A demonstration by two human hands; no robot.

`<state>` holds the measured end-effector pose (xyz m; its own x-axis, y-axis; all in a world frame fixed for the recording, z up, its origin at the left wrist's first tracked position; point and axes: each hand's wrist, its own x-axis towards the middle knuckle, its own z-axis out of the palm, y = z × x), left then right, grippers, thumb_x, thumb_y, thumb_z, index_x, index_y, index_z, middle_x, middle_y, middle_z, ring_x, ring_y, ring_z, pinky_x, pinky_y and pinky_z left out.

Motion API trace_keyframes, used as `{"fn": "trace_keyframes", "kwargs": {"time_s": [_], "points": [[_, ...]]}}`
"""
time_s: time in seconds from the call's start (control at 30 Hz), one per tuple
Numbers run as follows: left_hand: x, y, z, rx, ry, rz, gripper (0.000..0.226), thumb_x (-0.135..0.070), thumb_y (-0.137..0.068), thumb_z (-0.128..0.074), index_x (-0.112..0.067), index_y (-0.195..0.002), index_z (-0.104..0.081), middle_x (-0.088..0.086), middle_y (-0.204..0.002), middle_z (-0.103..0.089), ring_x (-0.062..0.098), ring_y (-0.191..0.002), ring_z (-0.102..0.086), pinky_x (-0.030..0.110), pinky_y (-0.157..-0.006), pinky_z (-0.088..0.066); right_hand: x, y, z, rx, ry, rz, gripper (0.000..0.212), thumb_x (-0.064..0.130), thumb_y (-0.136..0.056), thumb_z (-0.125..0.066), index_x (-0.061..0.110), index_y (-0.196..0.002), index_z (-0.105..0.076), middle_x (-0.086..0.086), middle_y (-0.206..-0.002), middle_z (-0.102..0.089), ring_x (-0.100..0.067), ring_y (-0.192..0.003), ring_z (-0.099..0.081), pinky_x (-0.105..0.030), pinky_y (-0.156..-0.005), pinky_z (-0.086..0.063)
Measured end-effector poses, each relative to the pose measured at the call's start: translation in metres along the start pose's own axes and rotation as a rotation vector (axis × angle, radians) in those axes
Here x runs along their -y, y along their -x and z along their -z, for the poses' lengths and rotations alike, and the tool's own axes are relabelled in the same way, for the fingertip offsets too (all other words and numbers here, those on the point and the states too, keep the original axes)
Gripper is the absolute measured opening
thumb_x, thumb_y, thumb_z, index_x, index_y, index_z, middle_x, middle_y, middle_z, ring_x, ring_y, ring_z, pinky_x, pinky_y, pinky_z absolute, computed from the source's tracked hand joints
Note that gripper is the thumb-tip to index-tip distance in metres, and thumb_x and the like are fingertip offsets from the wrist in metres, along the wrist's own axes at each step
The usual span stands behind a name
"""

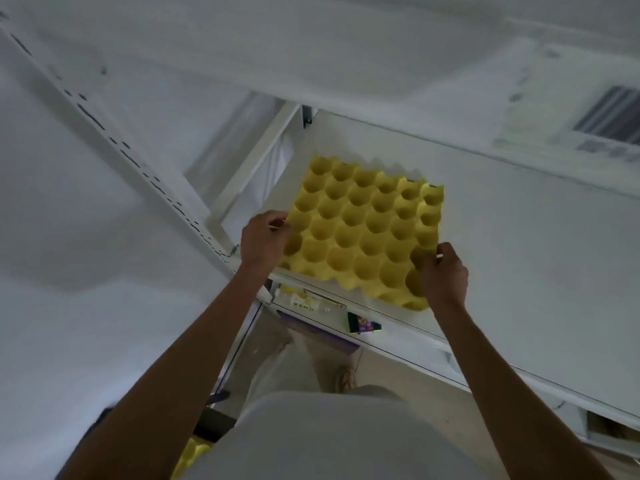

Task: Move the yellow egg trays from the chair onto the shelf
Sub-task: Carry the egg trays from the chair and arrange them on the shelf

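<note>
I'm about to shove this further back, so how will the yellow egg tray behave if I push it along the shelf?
The yellow egg tray is empty, so probably light. It keeps its shape between the left hand and right hand, so likely fairly stiff. It should slide on the smooth white shelf.

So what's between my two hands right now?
In the head view, only the yellow egg tray lies between the left hand and right hand, both gripping its edges.

Bare white shelf (519, 244) lies right of the yellow egg tray (363, 230); upright post (252, 174) bounds its left.
</note>
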<state>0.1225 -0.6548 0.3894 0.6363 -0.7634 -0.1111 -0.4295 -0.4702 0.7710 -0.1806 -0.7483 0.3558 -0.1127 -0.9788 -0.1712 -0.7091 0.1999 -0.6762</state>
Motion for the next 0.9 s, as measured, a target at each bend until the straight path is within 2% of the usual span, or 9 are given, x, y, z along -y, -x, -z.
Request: {"fn": "trace_keyframes", "kwargs": {"time_s": [0.13,0.23,0.3,0.43,0.5,0.57,0.63,0.77,0.9], "points": [[-0.001,-0.042,0.005,0.047,-0.032,-0.032,0.027,-0.020,-0.093,-0.058,-0.020,-0.113,-0.077,-0.003,-0.106,-0.075,0.014,-0.093,-0.068,0.028,-0.079,-0.052,0.026,-0.020,-0.028,-0.012,0.064,-0.047,0.018,0.029,-0.094,-0.052,0.020,-0.107,-0.060,-0.011,-0.099,-0.069,-0.035,-0.086,-0.063,-0.040,-0.071,-0.055],[0.002,-0.072,0.013,0.057,-0.028,-0.007,0.025,-0.023,-0.090,-0.056,-0.011,-0.101,-0.074,-0.004,-0.079,-0.065,0.017,-0.073,-0.062,0.025,-0.058,-0.040,0.050,-0.027,-0.048,0.016,0.097,-0.075,0.023,0.027,-0.094,-0.052,0.019,-0.115,-0.059,-0.014,-0.105,-0.069,-0.037,-0.093,-0.065,-0.046,-0.077,-0.058],[0.001,-0.084,0.016,0.101,0.016,-0.006,0.028,-0.026,-0.090,-0.056,-0.002,-0.097,-0.069,-0.001,-0.073,-0.059,0.019,-0.067,-0.056,0.026,-0.055,-0.035,0.065,-0.034,-0.060,0.005,0.095,-0.091,0.025,0.024,-0.095,-0.050,0.018,-0.118,-0.058,-0.015,-0.108,-0.068,-0.038,-0.096,-0.065,-0.047,-0.078,-0.059],[0.003,-0.089,0.013,0.161,0.092,-0.064,0.017,-0.025,-0.084,-0.057,-0.018,-0.069,-0.053,-0.001,-0.063,-0.054,0.015,-0.055,-0.050,0.028,-0.055,-0.035,0.082,-0.040,-0.074,0.009,0.136,-0.140,0.026,0.021,-0.096,-0.047,0.018,-0.119,-0.057,-0.014,-0.111,-0.068,-0.037,-0.099,-0.064,-0.045,-0.080,-0.057],[0.009,-0.090,0.009,0.196,0.058,-0.078,0.010,-0.020,-0.083,-0.059,-0.010,-0.085,-0.060,0.003,-0.080,-0.063,0.028,-0.076,-0.063,0.035,-0.062,-0.048,0.086,-0.042,-0.078,-0.004,0.146,-0.142,0.027,0.021,-0.098,-0.045,0.017,-0.122,-0.057,-0.014,-0.113,-0.067,-0.038,-0.103,-0.064,-0.045,-0.081,-0.056],[0.015,-0.093,0.006,0.218,-0.047,-0.087,0.043,-0.022,-0.086,-0.061,-0.004,-0.125,-0.059,0.015,-0.121,-0.064,0.036,-0.115,-0.059,0.049,-0.093,-0.052,0.089,-0.043,-0.081,-0.014,0.152,-0.146,0.027,0.023,-0.098,-0.045,0.018,-0.122,-0.056,-0.012,-0.112,-0.067,-0.037,-0.103,-0.064,-0.042,-0.077,-0.052],[0.019,-0.092,0.002,0.221,-0.100,-0.089,0.063,-0.027,-0.090,-0.062,-0.006,-0.146,-0.045,0.017,-0.143,-0.051,0.036,-0.133,-0.047,0.054,-0.109,-0.042,0.087,-0.042,-0.082,-0.006,0.158,-0.148,0.026,0.023,-0.097,-0.046,0.018,-0.121,-0.055,-0.010,-0.108,-0.065,-0.034,-0.095,-0.062,-0.039,-0.073,-0.048],[0.020,-0.082,-0.004,0.210,-0.275,-0.147,0.081,-0.048,-0.097,-0.056,-0.005,-0.159,-0.026,0.021,-0.164,-0.028,0.039,-0.150,-0.028,0.055,-0.122,-0.026,0.077,-0.045,-0.074,0.035,0.133,-0.126,0.029,0.028,-0.096,-0.049,0.018,-0.122,-0.054,-0.006,-0.103,-0.061,-0.030,-0.088,-0.058,-0.039,-0.072,-0.048],[0.023,-0.057,-0.007,0.105,-0.455,-0.269,0.085,-0.060,-0.101,-0.045,-0.004,-0.161,-0.024,0.021,-0.169,-0.018,0.038,-0.155,-0.021,0.051,-0.127,-0.017,0.069,-0.055,-0.056,0.153,0.069,-0.083,0.043,0.040,-0.090,-0.058,0.019,-0.127,-0.054,-0.007,-0.110,-0.067,-0.030,-0.090,-0.068,-0.048,-0.080,-0.061]]}}
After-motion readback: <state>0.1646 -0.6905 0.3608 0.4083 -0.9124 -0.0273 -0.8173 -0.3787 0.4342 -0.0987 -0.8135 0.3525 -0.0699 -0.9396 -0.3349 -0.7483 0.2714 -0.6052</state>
